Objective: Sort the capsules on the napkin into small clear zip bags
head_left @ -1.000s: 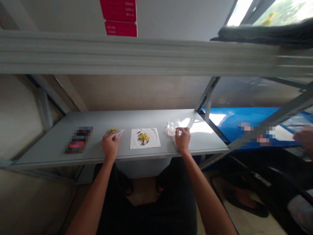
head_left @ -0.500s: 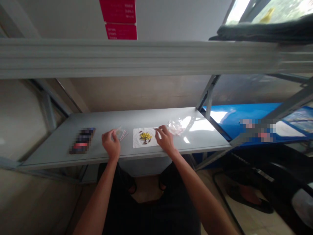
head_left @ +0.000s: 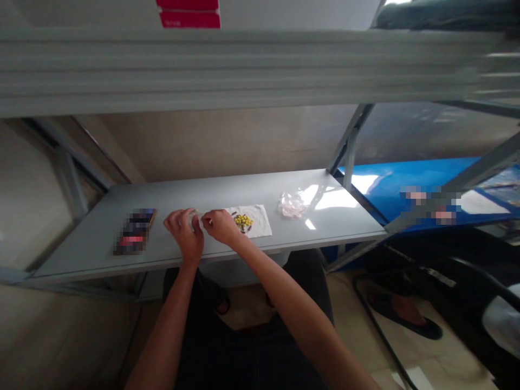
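My left hand point(head_left: 184, 230) is curled around a small clear plastic bag point(head_left: 197, 212) above the left middle of the shelf, with the fingers hiding most of it. Close against the bag is my right hand point(head_left: 221, 225), its fingertips pinched together; what they hold, if anything, is too small to tell. Just beyond the right hand lies a white cloth or paper sheet point(head_left: 262, 221), partly covered by that hand. On the sheet sits a little heap of yellow beads or pellets point(head_left: 244, 220), with several small dark pieces around it.
A blurred-out phone-like object point(head_left: 135, 232) lies left of my hands. Crumpled clear plastic point(head_left: 292, 205) rests right of the sheet on the grey shelf point(head_left: 252, 187). An upper shelf beam point(head_left: 244, 70) crosses overhead. At right are a metal post point(head_left: 350, 138) and a blue surface point(head_left: 377, 189).
My right hand has moved left from the sheet's right edge to the bag in my left hand, its fingers now pinched. The camera view has tilted slightly down.
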Motion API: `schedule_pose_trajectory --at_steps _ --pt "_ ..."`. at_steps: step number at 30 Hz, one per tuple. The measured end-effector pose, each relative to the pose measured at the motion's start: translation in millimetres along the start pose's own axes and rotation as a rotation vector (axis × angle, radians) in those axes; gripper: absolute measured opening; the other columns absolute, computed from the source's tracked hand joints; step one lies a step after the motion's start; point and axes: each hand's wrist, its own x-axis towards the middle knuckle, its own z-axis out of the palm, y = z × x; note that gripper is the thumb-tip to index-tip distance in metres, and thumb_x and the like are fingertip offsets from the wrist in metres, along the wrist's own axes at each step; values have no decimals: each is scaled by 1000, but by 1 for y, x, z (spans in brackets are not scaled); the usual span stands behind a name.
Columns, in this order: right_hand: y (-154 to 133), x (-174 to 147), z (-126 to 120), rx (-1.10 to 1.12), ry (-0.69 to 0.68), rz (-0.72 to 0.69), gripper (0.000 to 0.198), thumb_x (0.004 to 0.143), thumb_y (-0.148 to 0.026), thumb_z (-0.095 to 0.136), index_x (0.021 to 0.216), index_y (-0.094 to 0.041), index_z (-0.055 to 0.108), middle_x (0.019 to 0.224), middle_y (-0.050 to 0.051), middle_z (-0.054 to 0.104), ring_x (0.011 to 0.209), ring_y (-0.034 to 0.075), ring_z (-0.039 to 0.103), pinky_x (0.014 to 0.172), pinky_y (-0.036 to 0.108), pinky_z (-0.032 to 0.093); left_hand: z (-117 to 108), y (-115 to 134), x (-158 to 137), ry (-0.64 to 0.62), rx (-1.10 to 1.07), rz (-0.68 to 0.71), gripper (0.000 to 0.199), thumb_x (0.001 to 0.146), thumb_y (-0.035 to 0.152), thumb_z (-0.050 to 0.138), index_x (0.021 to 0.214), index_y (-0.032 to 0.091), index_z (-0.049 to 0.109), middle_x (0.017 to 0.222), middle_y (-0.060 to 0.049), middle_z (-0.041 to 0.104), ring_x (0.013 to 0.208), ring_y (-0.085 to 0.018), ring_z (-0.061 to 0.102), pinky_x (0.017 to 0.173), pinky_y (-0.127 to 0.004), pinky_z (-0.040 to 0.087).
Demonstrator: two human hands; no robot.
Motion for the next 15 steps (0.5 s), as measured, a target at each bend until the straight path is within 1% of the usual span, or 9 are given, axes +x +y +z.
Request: schedule_pose_trajectory --at_steps 3,5,6,8,10,12,15 --pt "7 0 0 164 51 87 23 93 -14 56 84 -15 78 75 5 75 70 13 67 67 20 40 0 -1 -1 54 -1 -14 22 97 36 54 108 17 58 111 -16 58 114 -30 50 104 -51 37" --pt "9 1 1 250 94 142 24 95 -16 56 85 -14 78 69 3 73 65 12 66 64 19 39 0 -3 -2 74 -6 -38 22 95 38 58 102 17 58 107 -14 60 111 -29 53 103 -50 39" --pt "10 1 2 277 108 150 23 96 -17 57 87 -13 78 67 3 73 64 12 65 64 18 39 1 -4 -3 54 -26 -59 22 95 40 59 99 18 59 103 -13 62 107 -28 55 100 -48 42" --pt "10 3 4 284 108 116 22 95 -17 58 88 -13 78 67 3 73 64 12 65 65 19 38 2 -7 -3 -51 -124 -127 25 95 43 58 94 19 60 94 -9 64 93 -24 61 88 -39 49" --pt "11 4 6 224 91 48 22 94 -14 58 85 -14 78 73 5 75 67 13 65 66 20 38 3 -10 -4 -183 -260 -215 29 95 47 57 95 19 62 88 -6 67 80 -19 63 74 -31 52" --pt "13 4 8 134 68 3 23 93 -14 59 81 -14 78 79 7 76 70 14 64 67 22 36 4 -11 -4 -264 -359 -293 32 95 50 57 96 19 65 87 -5 69 72 -17 64 65 -27 51" --pt "17 5 10 50 44 4 23 93 -16 60 77 -14 78 79 9 76 69 14 63 67 24 35 4 -12 -2 -354 -403 -336 36 94 53 56 90 20 68 81 -4 71 59 -15 61 57 -26 49"
